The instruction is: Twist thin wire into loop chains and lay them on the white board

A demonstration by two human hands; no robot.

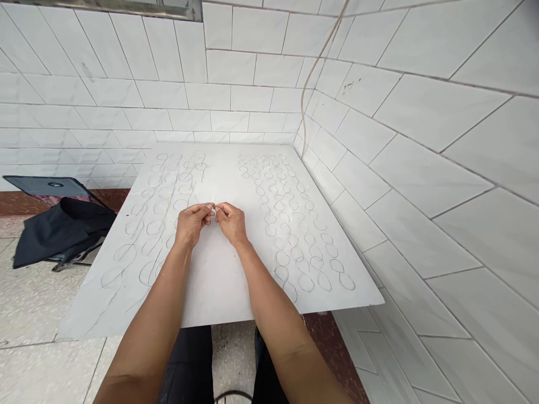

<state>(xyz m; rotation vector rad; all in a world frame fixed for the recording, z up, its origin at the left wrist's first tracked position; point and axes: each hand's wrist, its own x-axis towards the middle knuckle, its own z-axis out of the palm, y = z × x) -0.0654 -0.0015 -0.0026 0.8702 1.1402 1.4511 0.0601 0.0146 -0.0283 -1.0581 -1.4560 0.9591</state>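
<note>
My left hand (193, 220) and my right hand (231, 220) meet above the middle of a white board (219, 292). Thumb and fingers are pinched on both, with the fingertips almost touching. Between them is a bit of thin wire, mostly hidden by the fingers. To the left on the board lie rows of single thin wire loops (135, 226), some with long loose tails. Over on the right, rows of thin wire pieces shaped like a figure eight (309, 239) lie flat.
White tiled walls (421, 163) stand behind the board and close along its right side. A cable (309, 78) hangs down the corner. At the left, a folding chair (46, 185) has dark cloth (63, 227) on it. My legs (185, 359) are under the near edge.
</note>
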